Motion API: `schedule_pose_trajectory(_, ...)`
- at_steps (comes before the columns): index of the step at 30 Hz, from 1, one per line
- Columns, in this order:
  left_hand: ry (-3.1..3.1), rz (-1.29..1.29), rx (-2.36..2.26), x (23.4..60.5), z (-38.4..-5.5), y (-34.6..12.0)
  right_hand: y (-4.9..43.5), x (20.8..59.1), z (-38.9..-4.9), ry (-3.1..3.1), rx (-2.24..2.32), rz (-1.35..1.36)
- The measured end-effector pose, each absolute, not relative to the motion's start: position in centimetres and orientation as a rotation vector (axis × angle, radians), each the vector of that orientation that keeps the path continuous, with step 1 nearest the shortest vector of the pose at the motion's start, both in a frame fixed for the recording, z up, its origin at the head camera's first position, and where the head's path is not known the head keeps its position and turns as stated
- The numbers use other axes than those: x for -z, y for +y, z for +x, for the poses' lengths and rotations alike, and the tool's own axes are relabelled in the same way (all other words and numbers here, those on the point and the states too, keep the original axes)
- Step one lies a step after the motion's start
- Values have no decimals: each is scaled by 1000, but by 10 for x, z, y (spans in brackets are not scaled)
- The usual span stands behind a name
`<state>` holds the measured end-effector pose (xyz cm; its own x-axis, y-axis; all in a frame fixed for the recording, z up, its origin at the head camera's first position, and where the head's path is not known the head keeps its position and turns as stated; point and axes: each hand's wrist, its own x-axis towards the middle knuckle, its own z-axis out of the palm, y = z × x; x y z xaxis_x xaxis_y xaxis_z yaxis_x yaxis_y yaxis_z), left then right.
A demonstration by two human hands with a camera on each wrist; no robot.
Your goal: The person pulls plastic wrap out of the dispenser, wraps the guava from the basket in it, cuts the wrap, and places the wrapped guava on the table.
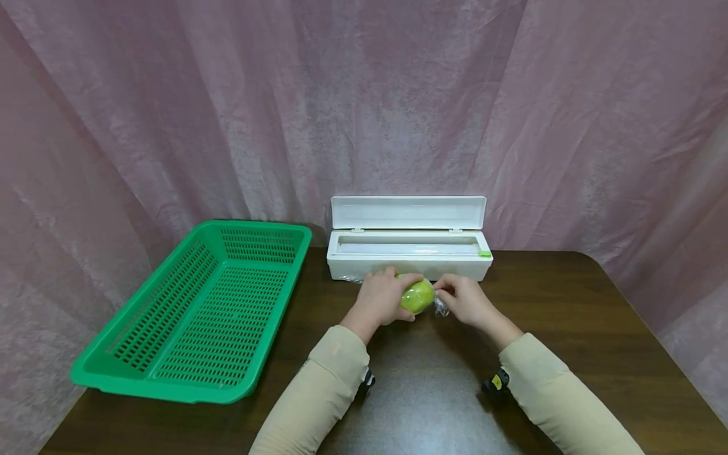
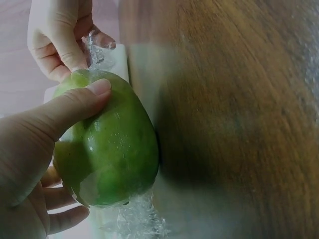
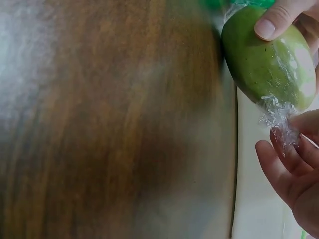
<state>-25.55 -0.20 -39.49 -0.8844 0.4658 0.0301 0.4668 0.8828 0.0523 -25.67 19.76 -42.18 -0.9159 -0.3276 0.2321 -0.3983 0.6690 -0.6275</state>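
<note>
A smooth green mango (image 1: 418, 296), wrapped in clear cling film (image 3: 279, 117), is held just above the table in front of the white dispenser box. My left hand (image 1: 382, 299) grips the mango from the left, thumb (image 2: 79, 105) across its near side and fingers round the far side. At the mango's right end, my right hand (image 1: 469, 303) pinches the gathered tail of film between thumb and fingers. A second crumpled bunch of film (image 2: 139, 219) sticks out from the opposite end, by the left hand.
The white cling film box (image 1: 409, 265) stands at the back with its lid (image 1: 408, 212) raised, a film roll (image 1: 406, 248) inside and a small green slider (image 1: 485, 254). A green perforated basket (image 1: 279, 322) lies at the left. Pink curtains (image 1: 398, 101) hang behind the table (image 1: 569, 328).
</note>
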Motion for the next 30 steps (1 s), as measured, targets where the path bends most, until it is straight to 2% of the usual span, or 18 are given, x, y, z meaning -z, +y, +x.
schedule_pose_trajectory(8,-3043,-721,173,400,-260,-6,209,420,-253,-2791,-1650,420)
schedule_pose_trajectory(13,-3038,-716,200,399,-260,-8,214,426,-254,-2754,-1967,398)
schedule_pose_trajectory(23,-3048,-718,214,398,-261,-8,207,439,-257,-2614,-2208,231)
schedule_pose_trajectory(30,-3052,-717,200,397,-260,-8,203,438,-260,-2570,-2241,271)
